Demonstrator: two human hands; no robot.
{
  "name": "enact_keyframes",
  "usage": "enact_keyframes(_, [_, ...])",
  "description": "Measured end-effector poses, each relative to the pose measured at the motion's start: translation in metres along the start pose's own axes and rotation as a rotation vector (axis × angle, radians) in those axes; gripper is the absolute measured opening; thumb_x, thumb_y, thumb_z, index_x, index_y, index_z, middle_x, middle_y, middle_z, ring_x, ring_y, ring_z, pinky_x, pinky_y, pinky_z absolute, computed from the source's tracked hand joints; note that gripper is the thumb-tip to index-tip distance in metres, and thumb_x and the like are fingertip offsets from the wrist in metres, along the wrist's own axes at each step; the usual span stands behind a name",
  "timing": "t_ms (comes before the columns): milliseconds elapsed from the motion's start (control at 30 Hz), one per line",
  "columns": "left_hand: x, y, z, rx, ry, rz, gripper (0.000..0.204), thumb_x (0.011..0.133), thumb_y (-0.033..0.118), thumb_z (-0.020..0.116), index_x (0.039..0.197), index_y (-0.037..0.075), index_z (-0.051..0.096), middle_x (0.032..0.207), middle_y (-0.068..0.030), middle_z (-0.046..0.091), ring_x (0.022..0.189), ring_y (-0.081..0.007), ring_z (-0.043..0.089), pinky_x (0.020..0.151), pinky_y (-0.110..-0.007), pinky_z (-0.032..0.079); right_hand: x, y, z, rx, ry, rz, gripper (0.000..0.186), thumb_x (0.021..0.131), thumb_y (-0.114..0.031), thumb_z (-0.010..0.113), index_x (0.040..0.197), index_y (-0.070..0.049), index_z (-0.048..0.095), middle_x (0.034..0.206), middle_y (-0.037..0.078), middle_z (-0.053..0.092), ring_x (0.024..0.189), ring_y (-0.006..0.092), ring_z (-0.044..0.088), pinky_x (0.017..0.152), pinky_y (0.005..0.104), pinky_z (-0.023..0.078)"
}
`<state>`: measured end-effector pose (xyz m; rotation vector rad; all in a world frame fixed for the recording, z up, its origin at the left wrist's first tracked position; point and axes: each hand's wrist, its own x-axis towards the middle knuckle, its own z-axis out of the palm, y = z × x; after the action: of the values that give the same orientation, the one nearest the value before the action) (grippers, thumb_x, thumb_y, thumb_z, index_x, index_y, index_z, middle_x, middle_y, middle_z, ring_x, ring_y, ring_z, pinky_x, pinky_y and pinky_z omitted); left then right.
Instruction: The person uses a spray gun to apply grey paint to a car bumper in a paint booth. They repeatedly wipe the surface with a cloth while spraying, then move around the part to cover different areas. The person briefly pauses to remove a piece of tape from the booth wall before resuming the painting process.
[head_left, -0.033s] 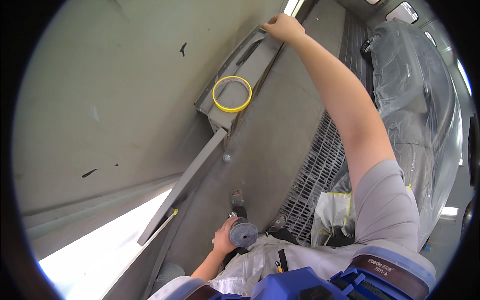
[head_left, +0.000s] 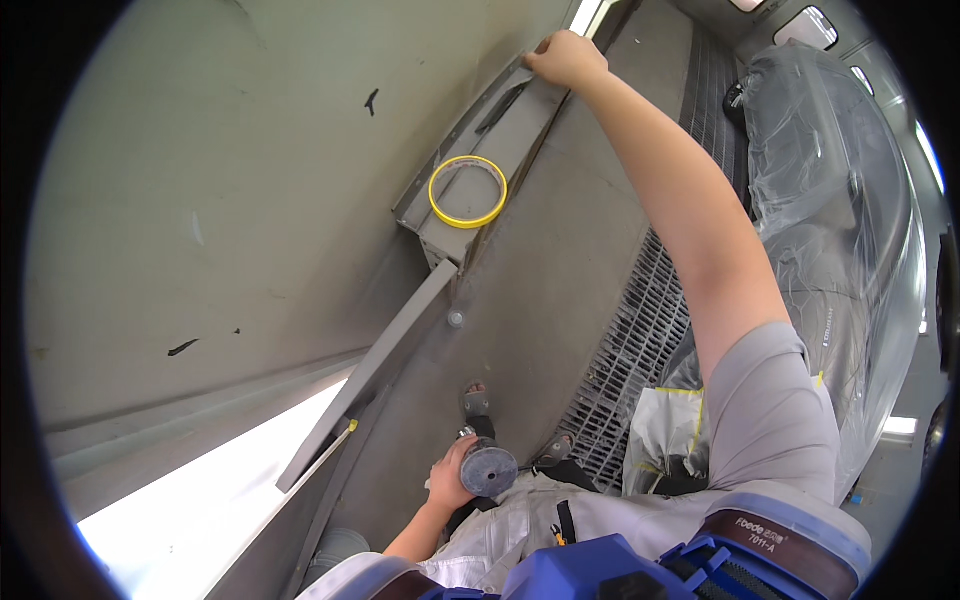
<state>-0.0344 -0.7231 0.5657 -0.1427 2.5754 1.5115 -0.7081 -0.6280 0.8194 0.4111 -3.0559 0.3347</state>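
Observation:
My right hand (head_left: 568, 60) reaches far forward to the end of a narrow grey ledge (head_left: 520, 125) along the wall. Its fingers are bent together at the ledge's edge, and anything between them is hidden. Low in front of my body, my left hand (head_left: 452, 478) is closed around what looks like a paint spray gun (head_left: 489, 471). The gun's round, dark grey cup lid faces up, and a bit of metal shows beyond it. Between the two hands, a yellow roll of masking tape (head_left: 433, 192) lies flat on the ledge. A dark, slim strip (head_left: 503, 107) lies nearer my right hand.
A car wrapped in clear plastic (head_left: 820, 180) stands on the right. Metal floor grating (head_left: 625, 345) runs beside it. White sheeting edged with yellow tape (head_left: 665, 420) hangs near my right side. A grey slanted bar (head_left: 370, 365) continues from the ledge toward me. The wall (head_left: 250, 200) bounds the left.

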Motion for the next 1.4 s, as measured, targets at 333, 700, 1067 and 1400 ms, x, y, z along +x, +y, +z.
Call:
enact_keyframes(333, [-0.004,-0.001,-0.003,-0.006,0.028,-0.011,0.086,0.069,0.029,0.091,0.145,0.015,0.054,0.146,-0.0120,0.063,0.127,-0.0361,0.066,0.098,-0.049,0.058,0.011,-0.052,-0.012,-0.348,-0.268,0.145,0.053,0.096,-0.035,0.059,0.146,-0.017,0.066,0.157,0.011,0.056,0.153,0.0335,0.041,0.118,0.0511,0.037])
enact_keyframes(700, [0.000,-0.001,-0.006,-0.013,0.035,-0.028,0.086,0.069,0.028,0.091,0.145,0.015,0.054,0.147,-0.0116,0.062,0.129,-0.0356,0.065,0.097,-0.050,0.057,0.062,-0.031,0.025,-0.361,-0.367,0.072,0.053,0.097,-0.041,0.055,0.142,-0.018,0.069,0.154,0.010,0.059,0.149,0.0317,0.047,0.118,0.0504,0.038])
enact_keyframes(1067, [-0.002,-0.008,-0.004,-0.006,0.047,-0.017,0.084,0.069,0.026,0.090,0.144,0.014,0.053,0.146,-0.0141,0.063,0.127,-0.0375,0.066,0.097,-0.050,0.058,0.053,-0.034,0.021,-0.041,-0.496,-0.096,0.029,0.082,-0.032,0.064,0.093,-0.012,0.082,0.099,0.005,0.082,0.093,0.0232,0.073,0.091,0.0409,0.053])
enact_keyframes(1400, [-0.004,-0.007,-0.007,-0.015,0.058,-0.009,0.085,0.069,0.027,0.091,0.144,0.012,0.053,0.145,-0.0149,0.064,0.127,-0.0376,0.066,0.097,-0.049,0.058,0.038,-0.040,0.017,-0.010,-0.488,-0.093,0.028,0.077,-0.035,0.072,0.087,-0.012,0.085,0.089,0.002,0.081,0.083,0.0194,0.071,0.081,0.0356,0.054])
